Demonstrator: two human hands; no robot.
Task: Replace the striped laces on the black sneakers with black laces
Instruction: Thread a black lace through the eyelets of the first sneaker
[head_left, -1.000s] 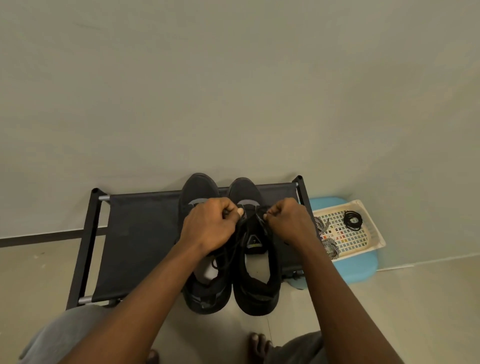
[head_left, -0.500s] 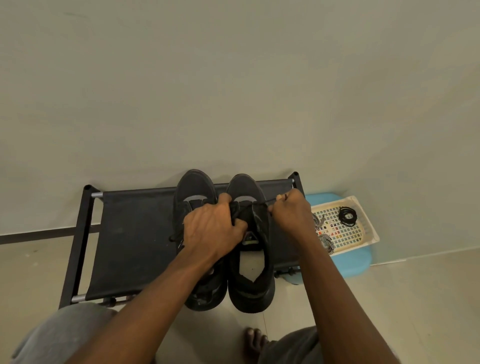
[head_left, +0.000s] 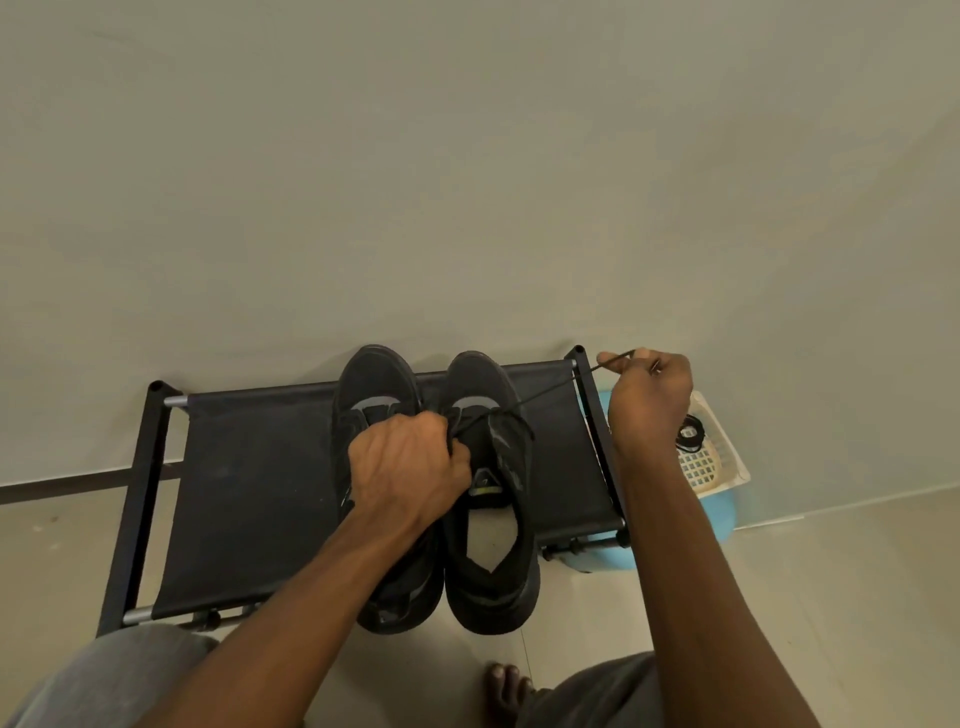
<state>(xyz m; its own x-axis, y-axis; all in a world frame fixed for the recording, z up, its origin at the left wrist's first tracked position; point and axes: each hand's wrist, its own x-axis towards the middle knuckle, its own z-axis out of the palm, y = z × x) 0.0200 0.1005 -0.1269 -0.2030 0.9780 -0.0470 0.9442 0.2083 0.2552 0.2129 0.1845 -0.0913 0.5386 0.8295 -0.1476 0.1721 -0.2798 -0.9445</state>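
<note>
Two black sneakers stand side by side on a black fabric rack (head_left: 249, 493): the left sneaker (head_left: 374, 384) and the right sneaker (head_left: 488, 561). My left hand (head_left: 405, 467) lies over the left sneaker, its fingers curled at the right sneaker's eyelets, gripping the shoe or lace there. My right hand (head_left: 649, 400) pinches the end of a black lace (head_left: 550, 392), stretched taut up and to the right from the right sneaker's eyelets. A coiled black lace (head_left: 690, 432) lies in the cream basket (head_left: 727, 457). The striped laces are hidden behind my right arm.
The basket sits on a blue stool (head_left: 717, 514) right of the rack. A plain wall (head_left: 467, 182) rises just behind the rack. My knees and a bare foot (head_left: 506, 686) are at the bottom, on the tiled floor.
My right hand has pulled the black lace out to the upper right, drawing it taut through the right sneaker. My left hand stayed at the eyelets.
</note>
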